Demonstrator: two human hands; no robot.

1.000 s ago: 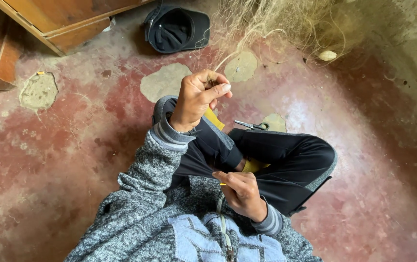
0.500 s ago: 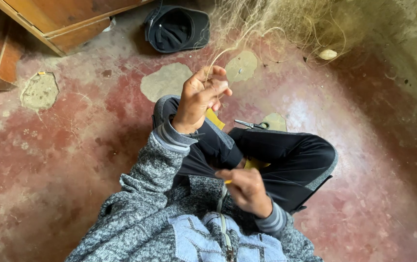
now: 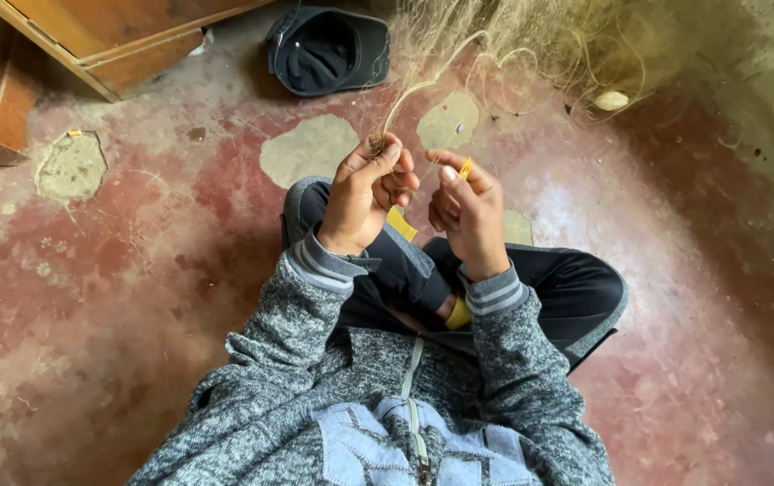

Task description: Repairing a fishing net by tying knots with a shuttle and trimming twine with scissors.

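Observation:
I sit cross-legged on the floor in a grey sweater and black trousers. My left hand [image 3: 367,191] is raised in front of me and pinches a bunch of thin pale netting strands [image 3: 423,85] that run up to a heap of fine net [image 3: 540,36] at the top. My right hand [image 3: 466,211] is right beside it, fingers closed on a small yellow netting needle [image 3: 464,168] whose tip sticks up above the fingers. The two hands almost touch.
A dark cap [image 3: 328,49] lies upside down on the worn red floor [image 3: 135,270] at the top. Wooden furniture [image 3: 108,36] stands at the top left. Grey cement patches [image 3: 309,148] mark the floor. A small pale shell-like object [image 3: 610,100] lies by the net.
My right hand has risen from my lap to meet my left hand, bringing the yellow needle up. The left hand stays on the strands.

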